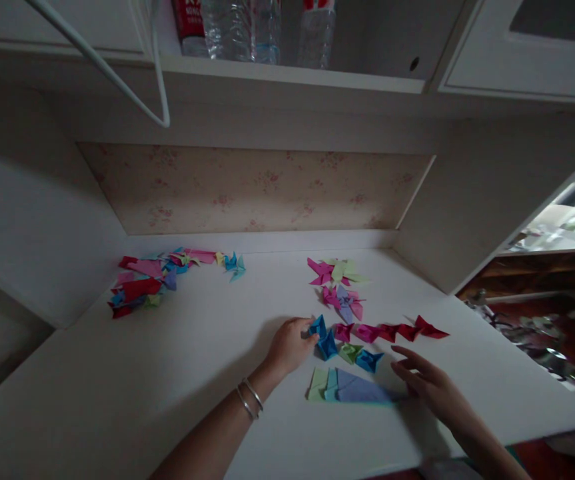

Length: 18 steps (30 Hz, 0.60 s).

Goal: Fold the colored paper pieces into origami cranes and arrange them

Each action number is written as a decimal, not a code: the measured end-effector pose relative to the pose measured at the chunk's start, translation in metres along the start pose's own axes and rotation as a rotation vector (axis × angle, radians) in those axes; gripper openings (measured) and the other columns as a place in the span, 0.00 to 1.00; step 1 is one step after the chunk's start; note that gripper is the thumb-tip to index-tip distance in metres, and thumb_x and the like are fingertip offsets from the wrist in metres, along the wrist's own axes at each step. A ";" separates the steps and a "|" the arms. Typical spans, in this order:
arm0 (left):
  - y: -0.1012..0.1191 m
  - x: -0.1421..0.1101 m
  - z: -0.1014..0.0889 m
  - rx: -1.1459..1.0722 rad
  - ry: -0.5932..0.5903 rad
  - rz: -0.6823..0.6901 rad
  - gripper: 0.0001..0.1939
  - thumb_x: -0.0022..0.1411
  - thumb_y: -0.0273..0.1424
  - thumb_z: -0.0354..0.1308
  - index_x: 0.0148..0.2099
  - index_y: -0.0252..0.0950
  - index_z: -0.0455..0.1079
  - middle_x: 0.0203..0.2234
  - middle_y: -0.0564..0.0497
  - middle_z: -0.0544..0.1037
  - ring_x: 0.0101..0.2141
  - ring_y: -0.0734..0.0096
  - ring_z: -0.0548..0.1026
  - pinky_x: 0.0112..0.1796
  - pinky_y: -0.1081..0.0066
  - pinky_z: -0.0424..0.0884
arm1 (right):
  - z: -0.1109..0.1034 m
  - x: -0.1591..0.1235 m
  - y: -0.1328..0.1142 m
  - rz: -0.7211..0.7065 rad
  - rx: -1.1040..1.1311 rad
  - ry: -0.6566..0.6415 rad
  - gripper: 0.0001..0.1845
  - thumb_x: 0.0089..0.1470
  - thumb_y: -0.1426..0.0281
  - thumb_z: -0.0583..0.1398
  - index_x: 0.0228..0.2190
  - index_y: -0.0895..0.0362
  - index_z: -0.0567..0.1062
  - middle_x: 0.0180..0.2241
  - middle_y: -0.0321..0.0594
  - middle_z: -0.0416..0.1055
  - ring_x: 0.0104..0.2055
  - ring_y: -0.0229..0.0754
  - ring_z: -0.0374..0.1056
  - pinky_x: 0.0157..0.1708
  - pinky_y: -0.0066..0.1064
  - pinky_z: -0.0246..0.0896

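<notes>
My left hand (291, 345), wearing two silver bangles at the wrist, pinches a blue origami piece (319, 326) between thumb and fingers. Another blue origami piece (327, 347) sits just below it. To the right runs a row of pink and red origami pieces (367, 333). Under that row lie a green origami piece (350, 353) and a further blue one (369, 361). My right hand (424, 380) hovers to the right of these, fingers apart and holding nothing I can see. Flat folded papers (362, 388) in green, teal and lavender lie overlapping near it.
A heap of colourful folded paper (140, 280) lies at the back left of the white tabletop (192, 373). Pink, green and purple paper flowers (343, 300) lie behind the row. Overhead, a shelf (287, 72) holds plastic bottles (317, 37), and a white cable (117, 77) hangs down.
</notes>
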<state>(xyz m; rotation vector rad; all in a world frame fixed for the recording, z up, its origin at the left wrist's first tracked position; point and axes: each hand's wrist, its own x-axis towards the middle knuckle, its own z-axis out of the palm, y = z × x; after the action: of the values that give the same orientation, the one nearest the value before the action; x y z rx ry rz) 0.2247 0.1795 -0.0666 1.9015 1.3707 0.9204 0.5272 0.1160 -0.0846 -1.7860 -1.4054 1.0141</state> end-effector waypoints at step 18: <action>-0.017 0.021 0.022 -0.126 -0.136 0.002 0.18 0.56 0.24 0.54 0.49 0.35 0.74 0.44 0.47 0.79 0.43 0.68 0.76 0.48 0.71 0.68 | -0.003 0.016 -0.007 -0.128 -0.109 -0.219 0.25 0.52 0.52 0.56 0.41 0.58 0.77 0.25 0.37 0.72 0.23 0.38 0.62 0.22 0.28 0.57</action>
<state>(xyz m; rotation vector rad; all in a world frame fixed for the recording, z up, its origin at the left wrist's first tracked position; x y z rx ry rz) 0.2384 0.2029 -0.0892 1.8355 1.2035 0.8419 0.5283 0.1330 -0.0800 -1.6754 -1.7157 1.1101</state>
